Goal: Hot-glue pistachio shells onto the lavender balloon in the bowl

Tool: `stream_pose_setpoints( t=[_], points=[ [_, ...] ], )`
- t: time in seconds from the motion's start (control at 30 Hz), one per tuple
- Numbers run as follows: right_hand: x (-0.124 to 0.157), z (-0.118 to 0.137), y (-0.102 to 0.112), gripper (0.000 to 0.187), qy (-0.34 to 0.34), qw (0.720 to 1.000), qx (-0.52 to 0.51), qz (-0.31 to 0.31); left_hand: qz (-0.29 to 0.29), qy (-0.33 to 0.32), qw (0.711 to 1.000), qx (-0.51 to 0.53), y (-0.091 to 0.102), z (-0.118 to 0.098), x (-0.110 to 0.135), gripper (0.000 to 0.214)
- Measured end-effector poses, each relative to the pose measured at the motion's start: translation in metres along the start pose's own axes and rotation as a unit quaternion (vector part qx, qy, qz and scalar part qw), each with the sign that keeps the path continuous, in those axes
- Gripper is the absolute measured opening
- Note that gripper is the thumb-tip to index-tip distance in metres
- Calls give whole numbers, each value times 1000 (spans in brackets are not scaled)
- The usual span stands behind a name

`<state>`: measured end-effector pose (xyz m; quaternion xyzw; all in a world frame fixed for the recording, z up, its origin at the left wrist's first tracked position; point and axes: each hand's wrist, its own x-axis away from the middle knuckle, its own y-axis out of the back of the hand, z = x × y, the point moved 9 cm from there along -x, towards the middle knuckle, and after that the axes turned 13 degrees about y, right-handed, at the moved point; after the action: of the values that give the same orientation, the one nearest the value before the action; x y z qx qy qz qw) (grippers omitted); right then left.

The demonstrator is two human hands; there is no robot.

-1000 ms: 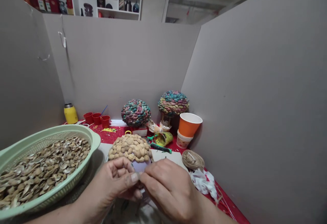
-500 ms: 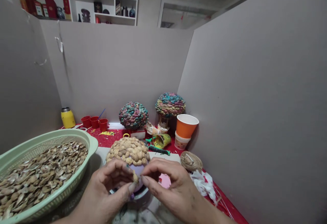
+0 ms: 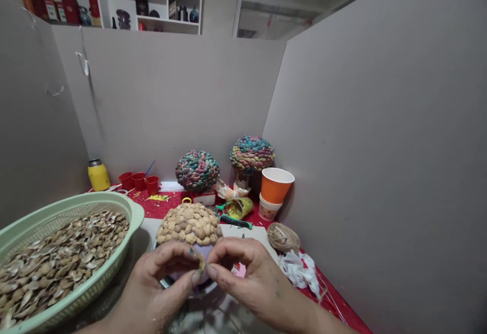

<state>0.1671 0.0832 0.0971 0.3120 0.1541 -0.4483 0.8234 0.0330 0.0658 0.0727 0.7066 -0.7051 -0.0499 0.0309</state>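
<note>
In front of me my left hand [image 3: 163,278] pinches a small tan nutshell [image 3: 201,262] between thumb and fingers. The thumb and forefinger of my right hand [image 3: 243,270] are pressed together at the shell's right edge; whether they grip it too or a tiny bit beside it is hard to see. Just behind both hands sits a purple ball [image 3: 203,251], its upper part covered with tan nutshells [image 3: 188,222]. It rests in a bowl [image 3: 208,289], mostly hidden by my hands. A green basket [image 3: 135,217] full of loose shells [image 3: 76,253] stands to the left.
Two multicoloured shell-covered balls [image 3: 198,170] stand at the back. Red cups [image 3: 152,185] and a yellow bottle [image 3: 99,175] are back left. Rightward are paper cups [image 3: 276,187], green-handled pliers [image 3: 236,221], a twine coil [image 3: 283,237] and crumpled white plastic [image 3: 300,273]. Grey partitions [image 3: 361,146] enclose the table.
My right fingertips have shifted slightly left, closer against the shell in my left hand. The whole view has moved a little; the other things stay in place.
</note>
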Motion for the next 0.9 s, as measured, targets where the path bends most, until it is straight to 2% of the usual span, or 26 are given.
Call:
stream_pose_setpoints(
  t=[0.2,0.43,0.6,0.9],
  points=[
    [1,-8,-4,13,-27,999,-20,15,5,18,1000,22,0,3,-1,14],
    [-1,1,-6,12,13,999,10,45,7,26,999,22,2,11,-2,15],
    [2,6,-7,12,48,993,81,74,25,43,998,36,-4,14,-2,18],
    [10,15,-18,12,123,959,239,93,-11,11,999,28,-1,14,-1,19]
  ],
)
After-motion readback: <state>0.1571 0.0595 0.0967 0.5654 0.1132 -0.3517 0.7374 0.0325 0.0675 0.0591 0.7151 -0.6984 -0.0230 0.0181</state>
